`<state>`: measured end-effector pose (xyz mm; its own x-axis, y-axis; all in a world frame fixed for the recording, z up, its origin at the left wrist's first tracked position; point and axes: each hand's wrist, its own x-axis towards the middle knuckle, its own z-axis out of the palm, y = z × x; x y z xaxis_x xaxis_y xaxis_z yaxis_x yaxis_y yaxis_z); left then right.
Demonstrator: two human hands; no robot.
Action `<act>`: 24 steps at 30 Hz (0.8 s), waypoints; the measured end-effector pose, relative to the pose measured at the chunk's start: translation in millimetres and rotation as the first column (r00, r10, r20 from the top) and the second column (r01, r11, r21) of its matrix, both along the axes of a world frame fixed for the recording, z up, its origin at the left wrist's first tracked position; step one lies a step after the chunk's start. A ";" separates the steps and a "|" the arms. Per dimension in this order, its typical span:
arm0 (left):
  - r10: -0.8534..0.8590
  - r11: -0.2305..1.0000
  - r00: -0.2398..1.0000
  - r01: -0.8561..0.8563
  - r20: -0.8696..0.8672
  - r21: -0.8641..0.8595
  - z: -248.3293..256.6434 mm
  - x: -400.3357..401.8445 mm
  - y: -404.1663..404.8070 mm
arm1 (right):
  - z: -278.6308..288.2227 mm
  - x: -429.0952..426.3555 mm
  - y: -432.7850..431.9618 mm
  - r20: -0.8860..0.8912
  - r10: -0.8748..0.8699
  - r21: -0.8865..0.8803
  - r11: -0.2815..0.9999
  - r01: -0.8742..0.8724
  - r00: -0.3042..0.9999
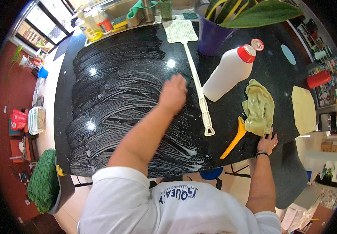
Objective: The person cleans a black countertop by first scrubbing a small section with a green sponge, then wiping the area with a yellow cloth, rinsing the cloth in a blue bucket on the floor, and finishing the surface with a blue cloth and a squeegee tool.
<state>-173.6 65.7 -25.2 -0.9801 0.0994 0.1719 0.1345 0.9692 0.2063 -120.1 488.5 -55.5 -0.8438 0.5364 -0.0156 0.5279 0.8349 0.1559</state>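
Note:
My left hand [173, 92], slightly blurred, presses down on the soapy black tabletop [112, 73]; a dark green pad [187, 79] shows at its fingertips, mostly hidden. White foam streaks spread left of and below the hand. My right hand [268, 143] lies at the table's near edge, fingers apart, its fingertips by a damp green cloth [259, 108]. Beside the cloth is a yellow-orange plastic handle [235, 139], its upper end close to the cloth. A white fly swatter [196, 79] lies between my left hand and a white bottle [230, 73] with its red flip cap open.
A purple pot [213, 35] with a broad-leaved plant stands at the far edge. Soap bottles [88, 27] and sponges [119, 24] stand at the back left. A pale yellow cloth [303, 109] and light-blue oval [288, 54] lie right. A green fringed thing [43, 181] is at lower left.

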 end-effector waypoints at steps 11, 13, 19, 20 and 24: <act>0.426 0.882 0.891 -0.448 -0.158 -0.146 -34.0 142.2 -186.8 | 15.9 -1.1 -35.6 -0.054 -0.104 -0.128 0.987 0.096 0.993; 0.389 0.920 0.917 -0.391 -0.089 -0.011 -15.5 152.4 -134.0 | 26.7 1.5 -40.9 -0.045 -0.108 -0.138 0.985 0.101 0.993; -0.115 0.986 0.990 0.124 -0.084 0.111 3.7 207.4 23.2 | 38.8 9.2 -63.3 -0.224 -0.132 -0.128 0.986 0.105 0.966; -0.144 0.977 0.989 0.147 -0.032 0.156 5.2 206.1 20.5 | 36.6 3.1 -57.8 -0.195 -0.036 -0.107 0.994 0.016 0.980; -0.307 0.932 0.950 0.313 -0.059 0.181 12.1 199.0 22.7 | 39.6 -29.3 19.1 -0.096 0.196 -0.219 0.952 -0.212 0.976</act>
